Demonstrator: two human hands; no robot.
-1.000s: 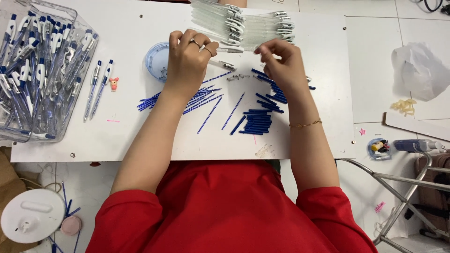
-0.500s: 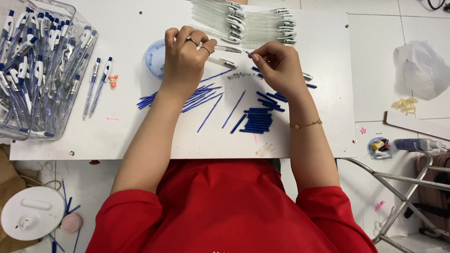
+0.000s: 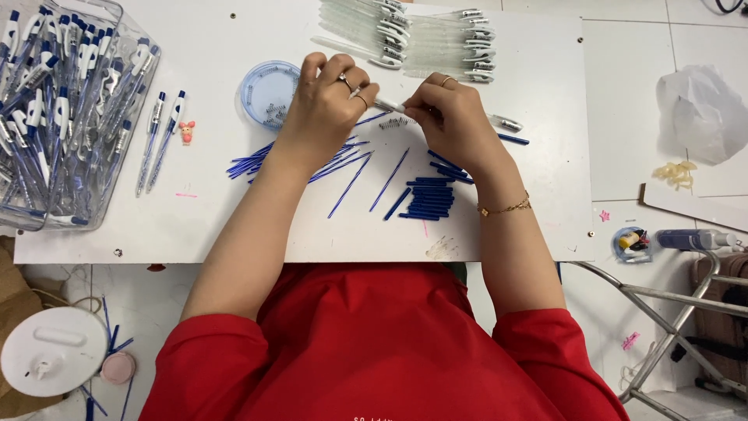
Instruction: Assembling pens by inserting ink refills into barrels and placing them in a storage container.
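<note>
The left hand (image 3: pixel 327 105) and the right hand (image 3: pixel 452 117) meet over the far middle of the white table (image 3: pixel 530 226), fingers curled and pinching the two ends of one clear pen barrel (image 3: pixel 389 105) held level between them. The barrel looks light, thin plastic, stiff but likely slick, so a hold near each end with fingertips seems best; squeezing its middle could crack it.

Just near of the hands a small spring (image 3: pixel 393 123) lies on the table, tiny and apt to roll or jump away. Blue ink refills (image 3: pixel 428 199) lie stacked near the right wrist, with more fanned out loose under the left forearm; they are slender and would bend if gripped hard.

Far of the hands rests a row of empty clear barrels (image 3: pixel 405 31). To the left sits a round blue lid (image 3: pixel 261 90) holding small parts, then two finished pens (image 3: pixel 160 136), and at the far left a clear bin (image 3: pixel 101 195) full of assembled pens.
</note>
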